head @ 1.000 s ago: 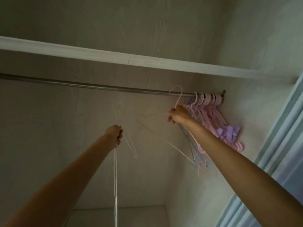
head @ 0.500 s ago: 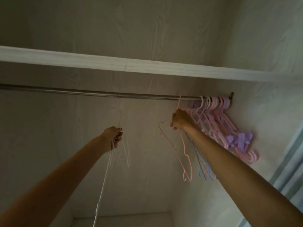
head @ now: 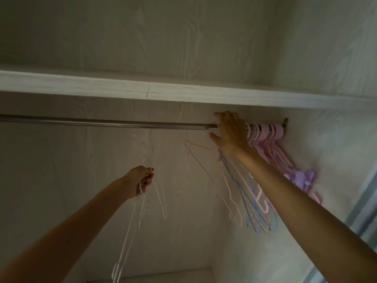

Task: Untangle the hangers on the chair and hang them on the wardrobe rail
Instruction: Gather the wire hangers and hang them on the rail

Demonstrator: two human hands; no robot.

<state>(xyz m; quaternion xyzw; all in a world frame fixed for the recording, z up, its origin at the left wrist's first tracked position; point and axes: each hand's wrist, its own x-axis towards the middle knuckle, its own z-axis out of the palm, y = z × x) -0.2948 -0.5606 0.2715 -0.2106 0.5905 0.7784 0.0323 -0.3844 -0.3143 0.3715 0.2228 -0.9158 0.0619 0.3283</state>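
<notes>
**Inside the wardrobe, one hand at the rail and one on white hangers**

The view looked up into a pale, wood-grained wardrobe interior, dim, with a white shelf (head: 183, 92) running across above a metal rail (head: 106, 123) that spanned from the left edge to a bracket at the right wall.

Low on the left, the left hand (head: 140, 181) was raised on an outstretched arm, well below the rail. Its fingers (head: 150, 177) were curled round the hooks of thin white hangers (head: 130, 227), which hung down from the grip toward the bottom of the frame; how many there were could not be told.

Further right, a thin pink hanger (head: 212, 180) dangled below the rail, its hook end hidden behind the right hand, so whether it sat on the rail could not be told. Just beside it hung a bunch of thin blue and pink hangers (head: 253, 209), partly covered by the right forearm.

The right hand (head: 230, 131) was up at the rail, its fingers (head: 221, 115) spread and fairly straight over the bar, thumb below, not visibly clasping anything.

Right of that hand, thicker pink hangers (head: 265, 132) were packed together on the rail against the end bracket, their bodies slanting down along the right wall, with purple ones (head: 302, 178) among them. At the far right edge ran a strip of pale blue-grey curtain (head: 365, 211).
</notes>
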